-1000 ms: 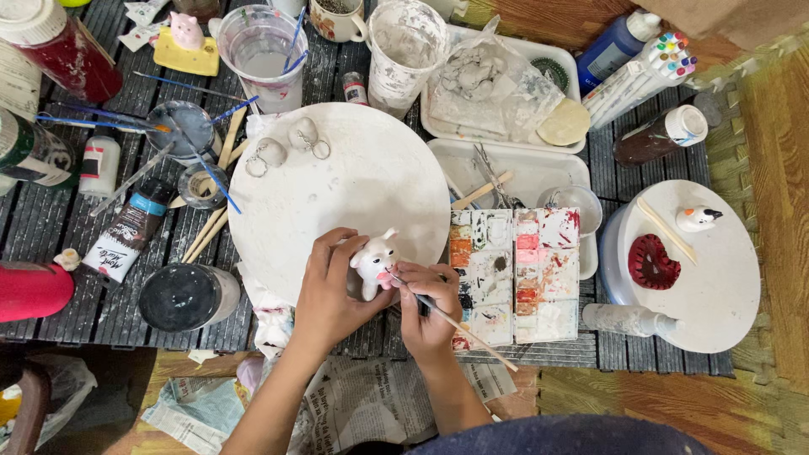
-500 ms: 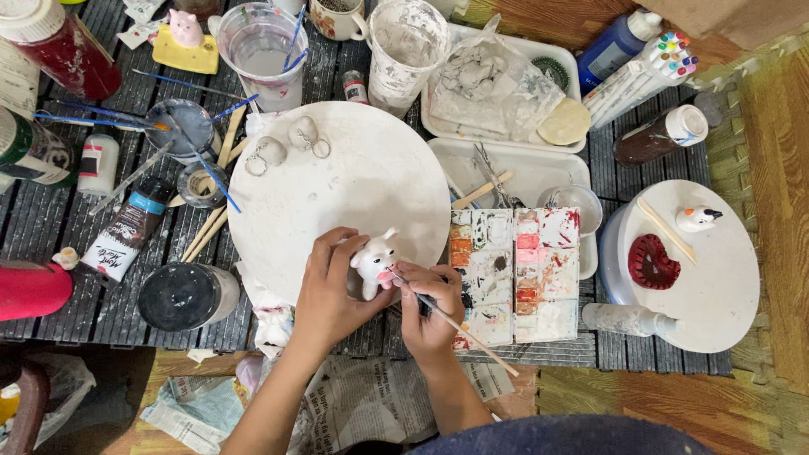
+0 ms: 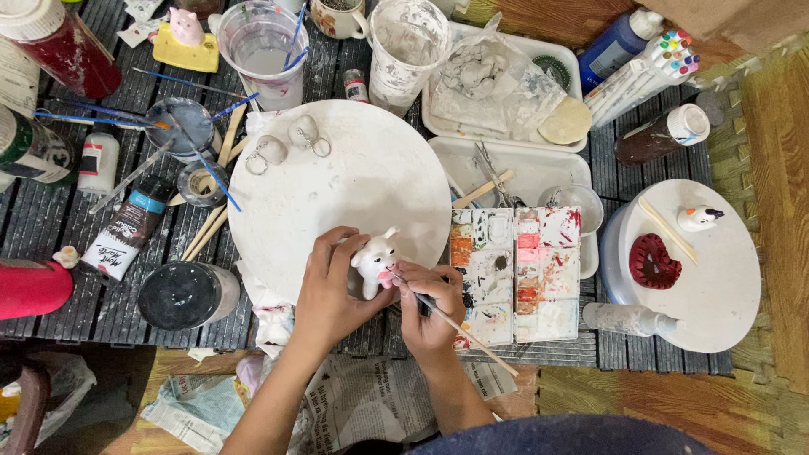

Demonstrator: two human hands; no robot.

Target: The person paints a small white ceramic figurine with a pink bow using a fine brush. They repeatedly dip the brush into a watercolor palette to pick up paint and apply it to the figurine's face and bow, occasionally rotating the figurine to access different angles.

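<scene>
The step in hand is detail painting of a small white clay animal figurine with pink markings (image 3: 376, 261), held just above the near edge of the round white work board (image 3: 354, 181) that lies on the dark slatted table (image 3: 50, 244). The left hand (image 3: 329, 291) wraps around the back and base of the figurine, fingers curled and pressed against it, so that the face points toward the right hand. The right hand (image 3: 428, 307) pinches a thin wooden-handled paintbrush (image 3: 459, 324) between thumb and fingertips, in a pen grip; the brush tip meets the pink area at the figurine's snout, and the handle trails back toward the near edge of the table. Just to the right of the hands lies a white rectangular paint palette with red, orange and pink wells (image 3: 514, 274), partly resting on a white plastic tray (image 3: 522, 173). A clear plastic cup of cloudy rinse water with blue brushes (image 3: 259, 50) stands beyond the far edge of the board. Judging from the brush contact, the next move calls for short, light strokes with the left hand kept steady, and a reload from the palette when the colour runs thin.
</scene>
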